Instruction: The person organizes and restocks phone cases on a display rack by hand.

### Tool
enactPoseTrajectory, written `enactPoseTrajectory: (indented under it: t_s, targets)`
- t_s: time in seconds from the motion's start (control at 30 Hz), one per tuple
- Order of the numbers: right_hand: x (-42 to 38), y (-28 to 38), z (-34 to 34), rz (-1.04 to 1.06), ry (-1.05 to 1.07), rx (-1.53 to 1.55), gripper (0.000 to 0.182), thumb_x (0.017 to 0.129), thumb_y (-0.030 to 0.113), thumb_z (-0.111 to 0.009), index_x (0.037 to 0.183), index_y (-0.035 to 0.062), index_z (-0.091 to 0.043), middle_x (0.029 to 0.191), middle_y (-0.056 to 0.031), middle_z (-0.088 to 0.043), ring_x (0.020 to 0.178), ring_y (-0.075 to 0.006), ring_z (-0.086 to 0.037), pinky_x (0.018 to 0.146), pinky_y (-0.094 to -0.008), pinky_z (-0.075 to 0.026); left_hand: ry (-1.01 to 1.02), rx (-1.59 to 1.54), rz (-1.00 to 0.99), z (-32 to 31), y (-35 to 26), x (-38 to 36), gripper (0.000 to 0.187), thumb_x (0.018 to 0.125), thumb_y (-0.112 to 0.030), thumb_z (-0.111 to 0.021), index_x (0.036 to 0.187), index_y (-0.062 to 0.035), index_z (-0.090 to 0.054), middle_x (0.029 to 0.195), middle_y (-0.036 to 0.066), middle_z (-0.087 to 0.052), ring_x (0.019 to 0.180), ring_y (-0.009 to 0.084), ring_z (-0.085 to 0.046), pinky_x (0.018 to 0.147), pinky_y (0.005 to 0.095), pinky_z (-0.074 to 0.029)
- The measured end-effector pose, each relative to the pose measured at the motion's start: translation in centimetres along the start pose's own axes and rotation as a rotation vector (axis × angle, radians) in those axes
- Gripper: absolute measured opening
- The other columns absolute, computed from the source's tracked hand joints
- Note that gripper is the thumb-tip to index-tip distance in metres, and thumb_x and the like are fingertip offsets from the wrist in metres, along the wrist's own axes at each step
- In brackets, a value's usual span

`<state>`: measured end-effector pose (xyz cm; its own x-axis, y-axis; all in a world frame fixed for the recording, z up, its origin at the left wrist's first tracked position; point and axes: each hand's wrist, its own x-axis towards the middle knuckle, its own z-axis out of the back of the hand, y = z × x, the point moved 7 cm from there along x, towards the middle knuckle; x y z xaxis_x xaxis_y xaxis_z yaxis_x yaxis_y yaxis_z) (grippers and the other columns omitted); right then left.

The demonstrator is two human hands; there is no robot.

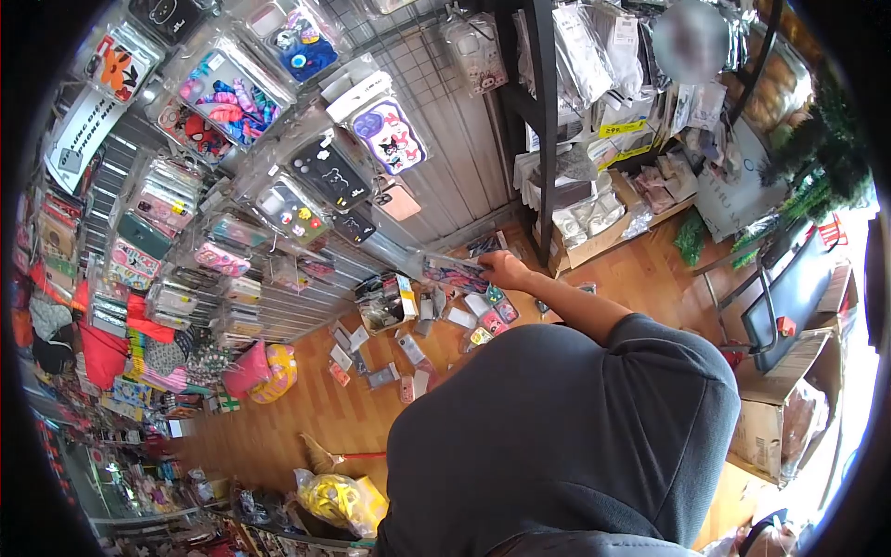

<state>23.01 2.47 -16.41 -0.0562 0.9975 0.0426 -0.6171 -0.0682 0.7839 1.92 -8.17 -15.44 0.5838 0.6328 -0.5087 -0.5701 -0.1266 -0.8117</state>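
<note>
My right hand point(506, 269) reaches forward, its fingers closed on the edge of a clear-packaged phone case point(447, 272) with a dark, colourful pattern. The case is just above the floor, next to the shop wall. Below and beside it, several loose phone cases point(490, 316) lie scattered on the wooden floor. An open box point(388, 304) with dark packets in it stands to the left of the held case. My left hand is not in view; my dark shirt fills the lower middle of the picture.
Packaged phone cases point(327, 172) hang on hooks along the slatted wall. A black rack post point(543, 121) rises to the right of my hand, by shelves of packets. A chair point(789, 297) and cardboard box point(775, 408) stand at right. A yellow bag point(339, 501) lies at lower left.
</note>
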Motion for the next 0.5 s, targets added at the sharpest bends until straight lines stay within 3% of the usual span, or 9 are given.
enactPoseTrajectory:
  t_s: [0.13,0.2,0.3,0.33,0.4,0.5]
  targets:
    - [-0.3,0.0,0.7,0.086,-0.030,-0.029,0.029,0.067,0.015,-0.062,0.092,0.0013,-0.058,0.079,-0.0186,-0.060,0.073,-0.0296,-0.060,0.066,-0.0366,-0.047,0.017,0.032,0.004,-0.5,-0.4,0.4,0.037,0.084,-0.029,-0.048,0.111,-0.0019,-0.049,0.106,0.014,-0.055,0.101,0.0214,-0.050,0.085,0.0303,-0.038]
    - [-0.5,-1.2,0.9,-0.038,-0.043,0.111,0.026,0.069,0.010,-0.062,0.093,-0.0004,-0.058,0.071,-0.0164,-0.060,0.061,-0.0213,-0.061,0.057,-0.0326,-0.047,0.017,0.028,-0.010,-0.9,-0.7,0.8,0.037,0.084,-0.029,-0.048,0.110,-0.0019,-0.049,0.105,0.014,-0.055,0.100,0.0215,-0.050,0.084,0.0304,-0.039]
    - [-0.2,-2.5,0.2,0.054,-0.068,0.158,0.022,0.072,0.005,-0.060,0.093,-0.0020,-0.058,0.065,-0.0124,-0.059,0.053,-0.0144,-0.059,0.049,-0.0282,-0.047,0.016,0.032,-0.025,-1.7,-0.5,0.4,0.037,0.084,-0.029,-0.049,0.109,-0.0017,-0.050,0.105,0.014,-0.055,0.100,0.0218,-0.051,0.083,0.0306,-0.039]
    - [-0.4,-1.7,0.1,0.085,-0.035,0.140,0.022,0.072,0.005,-0.060,0.093,-0.0020,-0.058,0.065,-0.0124,-0.059,0.053,-0.0144,-0.059,0.049,-0.0282,-0.047,0.014,0.033,-0.032,-2.0,-0.5,0.8,0.037,0.084,-0.029,-0.049,0.109,-0.0017,-0.050,0.105,0.015,-0.055,0.099,0.0219,-0.051,0.083,0.0306,-0.040]
    - [-0.7,-1.6,0.2,-0.058,0.018,0.266,0.020,0.073,0.002,-0.058,0.092,-0.0027,-0.058,0.065,-0.0098,-0.059,0.053,-0.0141,-0.058,0.048,-0.0268,-0.047,0.000,0.017,-0.046,-2.6,-0.1,1.5,0.037,0.083,-0.029,-0.049,0.109,-0.0016,-0.050,0.105,0.015,-0.055,0.099,0.0220,-0.052,0.083,0.0308,-0.040]
    - [-0.4,-1.9,-0.9,-0.022,0.082,0.213,0.019,0.074,0.003,-0.058,0.091,-0.0024,-0.058,0.064,-0.0086,-0.059,0.052,-0.0137,-0.058,0.047,-0.0266,-0.047,-0.037,-0.021,-0.079,-3.0,0.8,2.1,0.037,0.083,-0.029,-0.050,0.108,-0.0014,-0.050,0.104,0.015,-0.055,0.097,0.0222,-0.052,0.081,0.0309,-0.041]
